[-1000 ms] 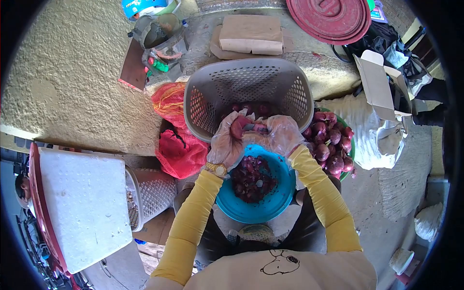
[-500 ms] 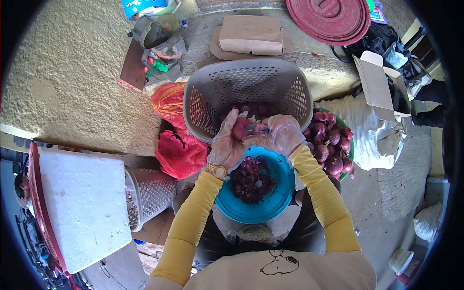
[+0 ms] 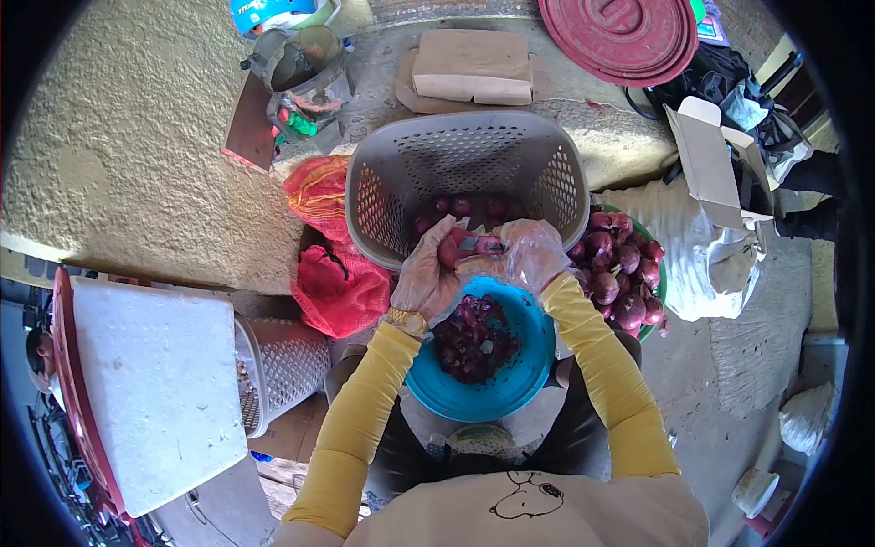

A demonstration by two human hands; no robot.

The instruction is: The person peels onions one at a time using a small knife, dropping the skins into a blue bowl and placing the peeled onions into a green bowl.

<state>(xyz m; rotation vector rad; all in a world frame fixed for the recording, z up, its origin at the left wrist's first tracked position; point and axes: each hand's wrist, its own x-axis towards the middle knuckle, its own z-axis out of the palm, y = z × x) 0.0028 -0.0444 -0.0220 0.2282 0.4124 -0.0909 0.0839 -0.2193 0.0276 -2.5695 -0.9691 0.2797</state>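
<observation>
One onion (image 3: 452, 246) gripped in left hand (image 3: 427, 281), right hand (image 3: 534, 252) clasping probable knife (image 3: 468, 244); lettering (image 3: 253, 8) blurred.

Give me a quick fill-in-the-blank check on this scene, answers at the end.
1. The left hand is holding an ____.
2. A watch is on the ____ wrist.
3. Both sleeves are ____.
4. The heap of onions beside the basket lies to the person's ____.

Missing words: onion; left; yellow; right.

Head-worn view, facing forward and down, above both hands (image 3: 425, 276) (image 3: 536, 252)
</observation>
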